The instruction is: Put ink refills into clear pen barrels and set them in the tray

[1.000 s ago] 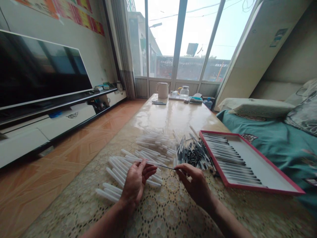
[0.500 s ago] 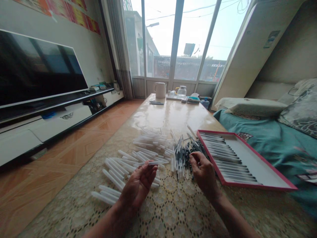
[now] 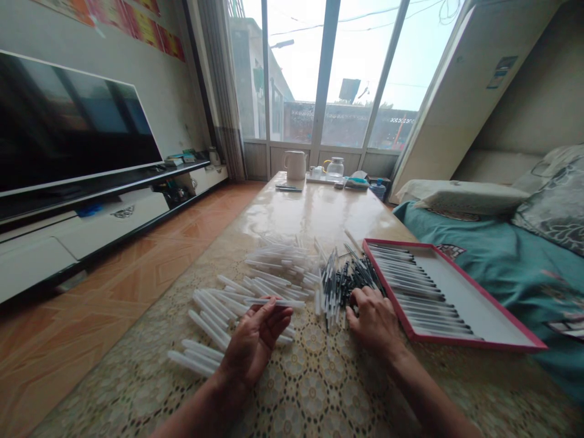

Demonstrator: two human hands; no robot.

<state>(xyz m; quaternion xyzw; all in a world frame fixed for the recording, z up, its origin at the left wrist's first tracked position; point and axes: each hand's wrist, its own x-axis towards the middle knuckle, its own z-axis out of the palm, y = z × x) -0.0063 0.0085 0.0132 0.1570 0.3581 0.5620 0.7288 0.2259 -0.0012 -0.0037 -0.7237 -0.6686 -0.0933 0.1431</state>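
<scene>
My left hand (image 3: pixel 256 340) pinches a translucent white pen barrel (image 3: pixel 289 303), held level between thumb and fingers. Loose white pen barrels (image 3: pixel 212 309) lie under and around that hand, with another heap of clear barrels (image 3: pixel 274 252) farther back. At the near edge of a pile of dark pen refills and small black parts (image 3: pixel 342 283), my right hand (image 3: pixel 375 317) is turned palm down, fingers curled. Its fingertips are hidden, and whatever they grip does not show. Just right of it, a shallow pink-edged box lid (image 3: pixel 483 292) holds a row of assembled pens (image 3: pixel 424 289) with dark ends.
Everything rests on a long table with a lace-patterned cover (image 3: pixel 310 389). At its far end stand a beige jug (image 3: pixel 295 165), a glass teapot (image 3: pixel 335 166) and a tray. A sofa with a teal cover (image 3: pixel 456 234) borders the right side; a TV cabinet (image 3: pixel 114 225) is at left.
My right hand has turned from a raised pinch to palm down, lowering its fingers at the pile. My left hand stays nearly in place, the barrel shifted slightly left and down.
</scene>
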